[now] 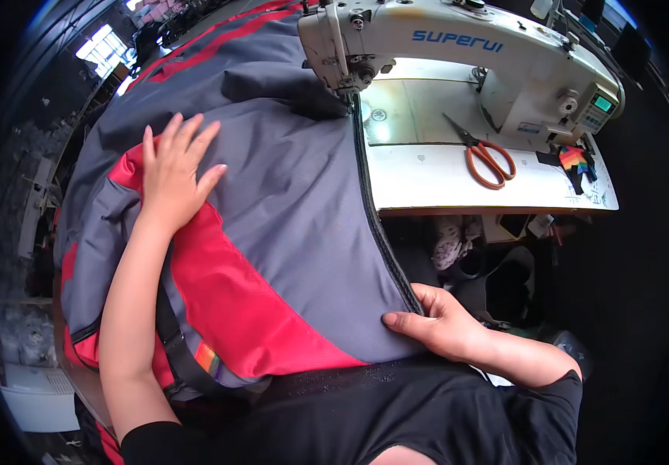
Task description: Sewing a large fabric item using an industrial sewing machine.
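Note:
A large grey and red fabric piece (295, 209) spreads over the table and down to my lap. Its right edge carries a black zipper or binding strip (374, 221), which runs up under the needle area of a white sewing machine (443, 39). My left hand (173, 170) lies flat on the fabric at the left, fingers spread, by a red panel (226, 294). Near my lap, my right hand (443, 322) pinches the black-edged border, thumb on top and the other fingers underneath, partly hidden.
Orange-handled scissors (491, 161) lie on the white machine table (404, 182), right of the needle. A rainbow-coloured cloth scrap (574, 161) sits near the table's right end. A black strap (179, 353) crosses the fabric at lower left. Below the table is a patterned cloth bundle (452, 240).

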`<state>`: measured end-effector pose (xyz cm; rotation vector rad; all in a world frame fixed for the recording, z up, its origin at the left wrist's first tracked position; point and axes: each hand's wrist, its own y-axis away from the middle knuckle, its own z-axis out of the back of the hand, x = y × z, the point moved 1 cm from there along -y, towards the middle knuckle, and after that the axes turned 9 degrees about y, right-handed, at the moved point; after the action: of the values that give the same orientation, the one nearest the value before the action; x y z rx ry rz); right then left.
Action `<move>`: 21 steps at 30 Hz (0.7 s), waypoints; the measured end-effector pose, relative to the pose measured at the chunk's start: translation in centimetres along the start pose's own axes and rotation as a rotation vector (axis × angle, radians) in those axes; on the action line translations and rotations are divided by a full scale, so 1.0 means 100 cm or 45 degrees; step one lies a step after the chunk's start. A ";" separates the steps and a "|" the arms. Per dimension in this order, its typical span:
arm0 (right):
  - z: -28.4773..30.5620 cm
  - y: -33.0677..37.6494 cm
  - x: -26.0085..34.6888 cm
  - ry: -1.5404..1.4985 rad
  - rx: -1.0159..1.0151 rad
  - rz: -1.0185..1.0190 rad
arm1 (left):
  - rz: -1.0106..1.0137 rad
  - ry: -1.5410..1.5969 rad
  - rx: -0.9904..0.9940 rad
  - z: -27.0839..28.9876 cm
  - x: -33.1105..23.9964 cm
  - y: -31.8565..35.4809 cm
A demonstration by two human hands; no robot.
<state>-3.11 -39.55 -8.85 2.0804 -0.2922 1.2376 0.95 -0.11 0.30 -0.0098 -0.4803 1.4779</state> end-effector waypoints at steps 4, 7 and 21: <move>0.015 0.012 0.001 0.034 -0.103 -0.010 | 0.154 0.133 0.348 -0.054 -0.005 0.008; 0.022 -0.002 0.000 -0.007 -0.130 -0.006 | 0.179 0.155 0.302 -0.076 0.005 0.004; 0.033 -0.055 0.016 -0.224 -0.145 0.028 | 0.083 0.134 0.241 -0.141 0.043 -0.066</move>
<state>2.79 -37.43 -11.00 2.0949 -0.4561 1.0278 11.75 7.26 -9.22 0.0463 -0.2560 1.5736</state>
